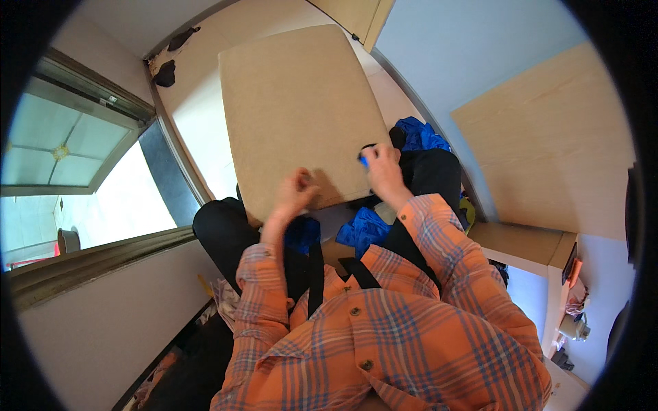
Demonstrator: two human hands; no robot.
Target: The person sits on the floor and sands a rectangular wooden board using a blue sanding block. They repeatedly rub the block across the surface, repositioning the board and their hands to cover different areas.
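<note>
Between my knees stands a beige fabric-covered block (300, 108), like an ottoman or thick cushion, its broad face towards me. Over its near left part is my left hand (295, 192), blurred, with the fingers curled; whether something small is pinched in them I cannot tell. My right hand (384, 169) is at the near right edge of the block. It grips a small blue-and-black object (364, 158), mostly covered by the fingers, so its kind is unclear. Crumpled blue fabric or plastic (364, 228) lies below the block's near edge, between my legs.
More blue crumpled material (421, 134) lies beyond my right knee. At left is an open window or door panel with patterned glass (61, 138). A wooden shelf unit (524, 244) stands at right against the wall. Dark shoes or similar items (165, 74) lie on the far floor.
</note>
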